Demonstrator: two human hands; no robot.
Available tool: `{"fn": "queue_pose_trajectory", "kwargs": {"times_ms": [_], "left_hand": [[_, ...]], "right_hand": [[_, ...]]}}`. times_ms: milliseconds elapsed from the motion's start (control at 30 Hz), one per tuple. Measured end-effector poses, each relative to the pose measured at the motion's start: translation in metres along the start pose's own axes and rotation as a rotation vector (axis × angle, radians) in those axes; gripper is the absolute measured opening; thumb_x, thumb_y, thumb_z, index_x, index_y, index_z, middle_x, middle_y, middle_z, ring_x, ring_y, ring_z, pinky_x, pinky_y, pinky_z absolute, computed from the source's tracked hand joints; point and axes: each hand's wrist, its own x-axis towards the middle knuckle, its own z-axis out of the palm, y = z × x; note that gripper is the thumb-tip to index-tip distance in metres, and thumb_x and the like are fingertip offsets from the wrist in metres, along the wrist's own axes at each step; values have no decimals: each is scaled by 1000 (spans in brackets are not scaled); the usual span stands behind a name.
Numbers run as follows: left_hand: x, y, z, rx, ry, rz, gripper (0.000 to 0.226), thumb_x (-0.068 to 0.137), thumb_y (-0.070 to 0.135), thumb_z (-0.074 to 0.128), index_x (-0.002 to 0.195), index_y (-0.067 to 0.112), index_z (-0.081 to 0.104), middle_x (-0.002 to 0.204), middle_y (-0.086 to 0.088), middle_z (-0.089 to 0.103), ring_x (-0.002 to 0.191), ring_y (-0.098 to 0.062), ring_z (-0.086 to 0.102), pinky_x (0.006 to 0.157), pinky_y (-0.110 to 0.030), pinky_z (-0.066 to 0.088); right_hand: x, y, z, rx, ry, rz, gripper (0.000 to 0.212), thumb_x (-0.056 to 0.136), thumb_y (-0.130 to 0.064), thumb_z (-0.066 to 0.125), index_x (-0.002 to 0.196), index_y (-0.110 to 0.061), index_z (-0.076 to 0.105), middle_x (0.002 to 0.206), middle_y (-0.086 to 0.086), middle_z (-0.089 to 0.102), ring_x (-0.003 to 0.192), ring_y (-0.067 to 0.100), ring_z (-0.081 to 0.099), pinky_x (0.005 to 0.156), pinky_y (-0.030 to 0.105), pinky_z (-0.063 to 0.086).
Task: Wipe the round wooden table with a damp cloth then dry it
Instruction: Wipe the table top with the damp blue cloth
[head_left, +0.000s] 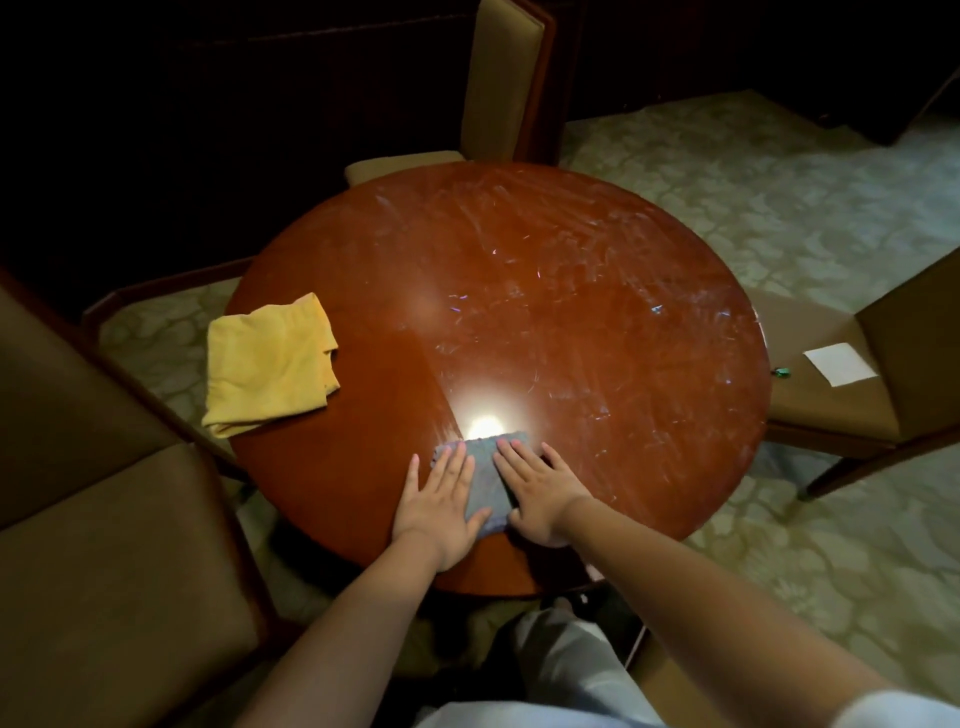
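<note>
The grey cloth (485, 480) lies flat under both your palms at the near edge of the round wooden table (571, 322): soft, limp, likely to bunch, so press rather than pinch. Left hand (441, 501) and right hand (537, 493) rest on it, fingers straight and spread. Left of your hands waits the yellow cloth (267, 364).

— Surface condition?
— Round wooden table (571, 322), reddish-brown, glossy. Pale streaks and smears cover the far and right portions; the near-left portion is uniform. A bright light reflection sits near the front centre.
— Cloths?
— Two. Grey cloth (488, 483), folded, lies flat near the front edge, just below the reflection, partly covered. Yellow cloth (267, 364), loosely folded and rumpled, lies at the left edge, one corner overhanging the rim. They lie well apart.
</note>
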Motion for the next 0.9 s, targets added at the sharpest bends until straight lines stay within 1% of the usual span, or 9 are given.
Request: {"fn": "queue_pose_trajectory", "kwargs": {"times_ms": [167,300,467,633,900], "left_hand": [[22,-16,-8,-9,10,-20,73,97,58,9,149,13,-16,156,-3,-24,143,-17,-24,116,-51,-10],[44,-26,-16,9,19,-46,73,97,57,10,149,12,-15,156,-5,-23,143,-18,-24,117,-47,-9],[70,-41,-29,14,-1,-63,73,97,56,10,149,11,-15,157,-6,-23,143,-19,-23,117,-47,-8],[96,-56,-43,-8,-39,-93,73,98,55,12,149,10,-15,156,-6,-23,143,-20,-23,118,-43,-8],[136,-77,-58,-15,-73,-135,74,97,55,12,149,10,-16,156,-6,-24,143,-19,-24,118,-45,-8]], "right_hand": [[26,9,-16,-1,-4,-17,77,96,-47,29,152,-12,-10,159,5,-18,146,16,-15,117,45,-9],[47,17,-30,-25,4,-11,76,96,-44,31,152,-12,-9,159,5,-17,146,16,-14,117,44,-7],[74,27,-44,-19,-8,-13,75,96,-45,28,152,-12,-10,159,5,-17,146,18,-14,118,45,-5],[102,34,-60,-6,1,-21,74,97,-42,28,152,-11,-10,159,5,-18,146,18,-14,118,42,-2],[143,47,-78,10,37,-22,74,97,-41,29,152,-10,-10,159,5,-18,146,18,-15,118,41,-2]]}}
